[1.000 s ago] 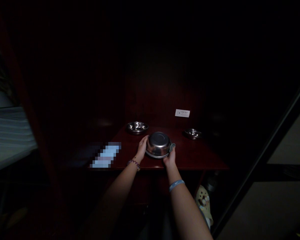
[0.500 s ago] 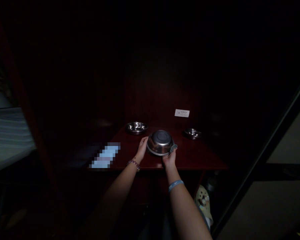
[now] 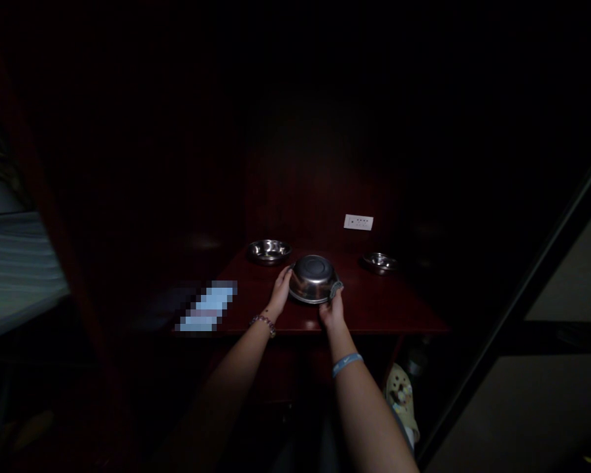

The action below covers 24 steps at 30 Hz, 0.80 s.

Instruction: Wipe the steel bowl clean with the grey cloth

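A shiny metal bowl [image 3: 314, 281] is held upside down over the dark red desk [image 3: 374, 312], its round base facing up. My left hand [image 3: 280, 292] grips the rim on the left side. On the right, my right hand [image 3: 333, 310] holds the near right edge, with a small grey cloth [image 3: 335, 290] pressed between the fingers and the bowl. Farther back on the desk stand two more metal bowls, both upright: a wider bowl [image 3: 268, 251] at the left and a smaller bowl [image 3: 379, 263] at the right.
A white power socket [image 3: 358, 223] is set in the back panel. At the desk's left edge lies a pixelated bright area. A pale clog [image 3: 401, 397] with a foot in it shows below right. Whitish stacked layers [image 3: 20, 263] sit at far left. Dark side panels flank the desk.
The upturned bowl has shifted slightly left and turned a little, and the cloth with my right fingers has moved left along its edge. My left hand stays nearly in place.
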Motion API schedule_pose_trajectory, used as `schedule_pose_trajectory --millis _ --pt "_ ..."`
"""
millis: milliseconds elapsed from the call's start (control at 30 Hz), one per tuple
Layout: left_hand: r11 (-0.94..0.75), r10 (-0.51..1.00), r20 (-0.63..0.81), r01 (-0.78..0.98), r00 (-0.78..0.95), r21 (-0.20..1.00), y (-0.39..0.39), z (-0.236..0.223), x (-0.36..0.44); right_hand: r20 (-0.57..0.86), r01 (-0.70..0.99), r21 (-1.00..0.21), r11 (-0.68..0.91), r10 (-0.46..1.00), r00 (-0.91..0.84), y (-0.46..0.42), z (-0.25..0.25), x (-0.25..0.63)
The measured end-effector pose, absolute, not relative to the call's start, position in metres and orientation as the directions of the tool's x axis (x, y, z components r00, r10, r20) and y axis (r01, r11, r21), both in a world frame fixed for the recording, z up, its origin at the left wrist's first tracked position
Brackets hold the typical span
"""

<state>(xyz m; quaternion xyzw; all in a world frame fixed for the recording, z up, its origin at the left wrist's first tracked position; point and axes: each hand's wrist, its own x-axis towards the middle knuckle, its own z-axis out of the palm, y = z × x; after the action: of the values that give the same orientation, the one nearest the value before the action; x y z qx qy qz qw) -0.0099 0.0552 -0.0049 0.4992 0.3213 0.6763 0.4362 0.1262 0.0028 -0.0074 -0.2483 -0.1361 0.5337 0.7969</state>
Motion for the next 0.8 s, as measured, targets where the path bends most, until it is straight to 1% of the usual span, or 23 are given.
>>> schedule_pose_trajectory --millis 167,333,433,600,800 --pt "-0.412 0.911 0.388 -0.272 -0.138 0.87 0.0566 -0.0056 -0.0104 -0.057 -0.76 -0.574 0.306 0.91 0.41 0.0032 -0.0083 0.1263" --pt "-0.434 0.9 0.402 -0.257 -0.169 0.863 0.0584 -0.0062 -0.012 -0.061 -0.758 -0.602 0.25 0.933 0.356 -0.0005 -0.0057 0.1273" --pt "-0.431 0.901 0.398 -0.267 -0.17 0.862 0.0576 -0.0049 -0.0122 -0.048 -0.749 -0.613 0.251 0.935 0.353 -0.0013 -0.0048 0.1276" --pt "-0.429 0.903 0.397 -0.293 -0.164 0.855 0.0591 -0.0059 -0.0122 -0.066 -0.755 -0.605 0.252 0.93 0.363 0.0 -0.0058 0.1283" --pt "-0.415 0.91 0.389 -0.292 -0.146 0.862 0.0628 -0.009 -0.0127 -0.078 -0.741 -0.631 0.232 0.931 0.358 -0.0026 -0.0024 0.1288"
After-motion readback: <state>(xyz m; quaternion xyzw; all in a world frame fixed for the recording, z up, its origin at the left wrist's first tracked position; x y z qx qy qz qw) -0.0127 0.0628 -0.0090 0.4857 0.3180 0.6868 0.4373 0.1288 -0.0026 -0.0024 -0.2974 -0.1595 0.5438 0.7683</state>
